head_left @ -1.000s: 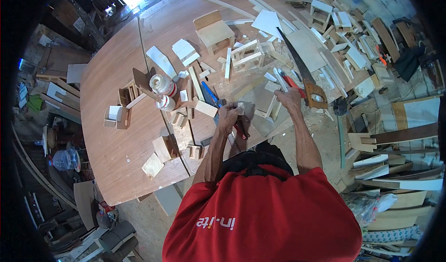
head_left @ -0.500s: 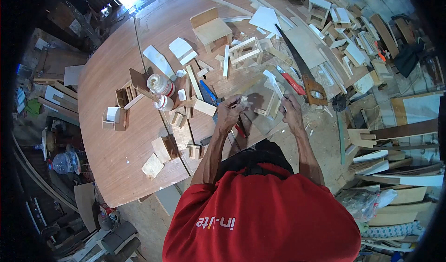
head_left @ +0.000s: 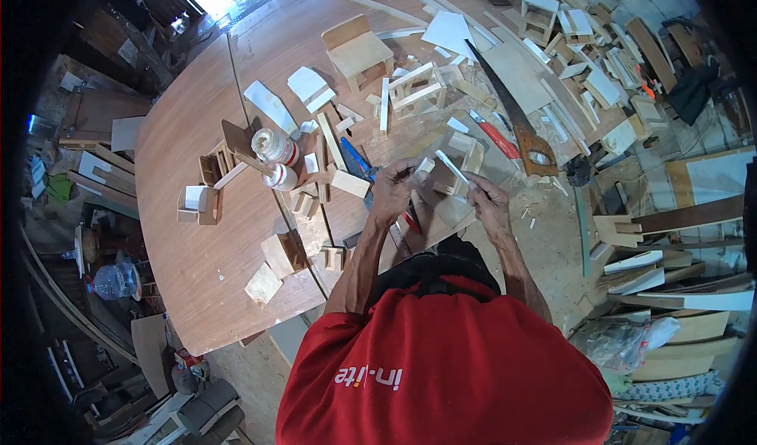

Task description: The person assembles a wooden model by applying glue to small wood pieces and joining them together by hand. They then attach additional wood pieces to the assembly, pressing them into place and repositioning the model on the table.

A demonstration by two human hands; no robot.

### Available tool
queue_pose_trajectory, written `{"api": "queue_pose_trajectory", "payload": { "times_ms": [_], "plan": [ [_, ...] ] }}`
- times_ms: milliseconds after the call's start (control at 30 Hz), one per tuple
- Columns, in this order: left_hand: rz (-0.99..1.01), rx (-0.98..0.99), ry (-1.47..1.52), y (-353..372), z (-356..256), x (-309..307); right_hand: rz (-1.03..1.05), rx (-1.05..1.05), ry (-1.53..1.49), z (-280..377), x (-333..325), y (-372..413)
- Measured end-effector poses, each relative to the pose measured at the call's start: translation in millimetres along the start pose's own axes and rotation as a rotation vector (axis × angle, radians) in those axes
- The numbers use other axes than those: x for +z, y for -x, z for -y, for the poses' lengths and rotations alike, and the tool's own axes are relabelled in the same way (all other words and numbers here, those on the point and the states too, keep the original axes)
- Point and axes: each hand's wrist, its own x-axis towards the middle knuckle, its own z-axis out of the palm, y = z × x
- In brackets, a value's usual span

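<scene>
Near the table's front edge, my left hand [head_left: 394, 188] is closed on a small wood block [head_left: 425, 166]. My right hand [head_left: 489, 202], just to its right, pinches a thin pale strip [head_left: 452, 165] that slants up toward the block, with a narrow gap between them. Behind the strip, a small wooden frame [head_left: 471, 161] rests on the table, partly hidden. Blue-handled pliers [head_left: 356, 156] lie left of my left hand. A red cutter [head_left: 497, 136] and a handsaw [head_left: 536, 153] lie beyond my right hand.
Two glue jars [head_left: 274, 147] stand left of centre on the table [head_left: 189, 271]. A small wooden chair [head_left: 357, 46] stands farther back among loose pieces. More small furniture and offcuts [head_left: 599, 82] are heaped at the back right.
My right hand has moved left and slightly down, bringing the strip closer to the block. My left hand has turned the block, which now shows more clearly.
</scene>
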Motion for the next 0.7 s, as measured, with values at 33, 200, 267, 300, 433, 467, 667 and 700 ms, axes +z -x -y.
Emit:
{"api": "queue_pose_trajectory", "payload": {
  "times_ms": [33,200,267,300,433,467,667,700],
  "plan": [
    [-0.02,0.026,-0.012,0,-1,1,0.009,-0.022,-0.001,0,2,0],
    [-0.041,0.032,-0.123,3,-11,2,0.034,-0.062,0.022,8,8,4],
    [-0.055,0.015,-0.132,3,-12,2,0.035,-0.066,0.052,4,9,1],
    [-0.07,0.015,-0.152,4,-12,1,0.015,-0.228,0.13,-2,12,-2],
    [-0.057,0.087,-0.169,3,-3,-3,0.033,-0.303,0.366,7,6,3],
    [-0.055,0.086,-0.173,3,1,-4,0.03,-0.302,0.363,6,5,2],
    [-0.081,0.098,-0.136,5,-8,0,-0.106,-0.324,0.364,3,10,-2],
    [-0.088,0.121,-0.141,4,-8,-1,-0.119,-0.334,0.354,3,10,-3]
  ]
}}
